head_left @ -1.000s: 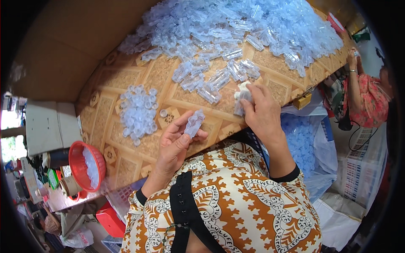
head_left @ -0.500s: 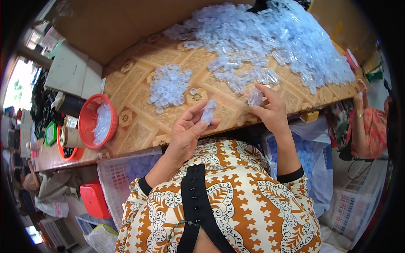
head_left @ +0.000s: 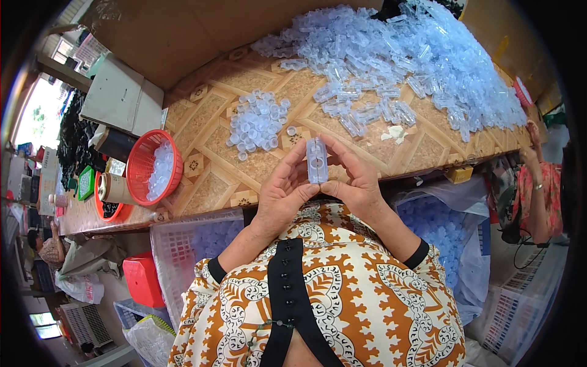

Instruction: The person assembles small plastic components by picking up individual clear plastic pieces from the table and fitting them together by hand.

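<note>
My left hand (head_left: 280,194) and my right hand (head_left: 358,183) meet in front of my chest, just over the table's near edge. Between their fingers and thumbs stands a clear rectangular plastic case (head_left: 317,160), upright, with a seam down its middle and a round shape in it. Whether it is two pieces pressed together I cannot tell for sure. Beyond my left hand lies a cluster of small clear round caps (head_left: 257,122), with one cap (head_left: 291,131) apart from it. A large heap of clear plastic pieces (head_left: 422,67) spreads over the back right.
A red basket (head_left: 174,160) of clear parts tilts at the table's left, by a brown roll (head_left: 116,188). White scraps (head_left: 395,134) lie right of my hands. Crates and bags of parts (head_left: 433,229) sit below the edge. Another person's arm (head_left: 538,202) shows far right.
My hands, earlier apart with a clear piece in each, have come together around the case. White scraps now show on the table where my right hand was. The view has shifted slightly.
</note>
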A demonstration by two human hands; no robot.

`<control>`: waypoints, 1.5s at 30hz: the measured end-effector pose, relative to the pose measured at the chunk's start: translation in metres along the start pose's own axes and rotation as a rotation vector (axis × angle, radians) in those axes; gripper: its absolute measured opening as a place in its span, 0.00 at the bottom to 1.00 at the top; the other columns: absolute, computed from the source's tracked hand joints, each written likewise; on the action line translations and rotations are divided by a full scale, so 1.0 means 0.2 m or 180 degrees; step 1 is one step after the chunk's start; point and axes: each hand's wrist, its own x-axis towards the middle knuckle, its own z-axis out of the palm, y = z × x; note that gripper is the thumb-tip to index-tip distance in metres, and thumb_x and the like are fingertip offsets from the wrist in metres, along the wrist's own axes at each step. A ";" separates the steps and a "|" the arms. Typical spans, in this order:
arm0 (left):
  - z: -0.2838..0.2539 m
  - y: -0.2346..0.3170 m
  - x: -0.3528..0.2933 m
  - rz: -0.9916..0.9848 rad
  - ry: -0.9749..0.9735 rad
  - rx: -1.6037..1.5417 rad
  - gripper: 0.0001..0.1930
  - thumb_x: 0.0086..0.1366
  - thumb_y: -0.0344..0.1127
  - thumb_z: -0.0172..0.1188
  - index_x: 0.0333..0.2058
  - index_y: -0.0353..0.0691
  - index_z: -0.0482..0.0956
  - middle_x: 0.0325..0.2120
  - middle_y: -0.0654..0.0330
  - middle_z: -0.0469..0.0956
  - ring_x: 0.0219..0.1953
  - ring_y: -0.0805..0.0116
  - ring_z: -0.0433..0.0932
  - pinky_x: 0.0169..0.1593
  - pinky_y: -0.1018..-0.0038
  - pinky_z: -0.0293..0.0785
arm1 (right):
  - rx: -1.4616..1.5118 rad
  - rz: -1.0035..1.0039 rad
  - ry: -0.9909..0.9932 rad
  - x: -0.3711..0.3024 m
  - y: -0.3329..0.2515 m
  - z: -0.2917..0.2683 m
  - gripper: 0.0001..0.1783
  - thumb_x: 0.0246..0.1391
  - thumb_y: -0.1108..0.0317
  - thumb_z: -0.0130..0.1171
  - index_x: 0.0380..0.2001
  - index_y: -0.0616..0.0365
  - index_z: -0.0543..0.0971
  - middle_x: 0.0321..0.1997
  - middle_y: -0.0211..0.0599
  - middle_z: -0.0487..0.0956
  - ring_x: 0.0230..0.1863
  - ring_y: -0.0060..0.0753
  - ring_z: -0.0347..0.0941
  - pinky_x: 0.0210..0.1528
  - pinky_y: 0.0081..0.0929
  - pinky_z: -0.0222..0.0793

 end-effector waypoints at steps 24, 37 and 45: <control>-0.09 0.02 -0.07 0.0229 -0.0087 0.1125 0.40 0.60 0.11 0.59 0.71 0.39 0.60 0.67 0.52 0.64 0.65 0.62 0.70 0.63 0.68 0.74 | -0.1099 -0.0824 -0.0368 0.02 0.00 0.01 0.46 0.39 0.78 0.72 0.67 0.58 0.70 0.70 0.47 0.71 0.72 0.48 0.64 0.71 0.38 0.61; -0.27 0.03 -0.09 0.0337 0.0227 0.0895 0.38 0.60 0.13 0.60 0.69 0.37 0.62 0.65 0.51 0.65 0.64 0.61 0.72 0.63 0.69 0.74 | -0.0861 -0.0465 -0.0602 0.15 0.05 0.18 0.44 0.46 0.73 0.72 0.68 0.60 0.68 0.73 0.48 0.66 0.75 0.45 0.60 0.73 0.38 0.58; -0.39 0.02 -0.08 0.0144 0.0332 0.0460 0.37 0.62 0.12 0.58 0.69 0.37 0.62 0.66 0.50 0.64 0.64 0.58 0.71 0.64 0.67 0.74 | -0.0607 -0.0054 -0.0665 0.22 0.11 0.26 0.42 0.47 0.70 0.72 0.67 0.62 0.70 0.72 0.47 0.67 0.75 0.44 0.61 0.73 0.36 0.57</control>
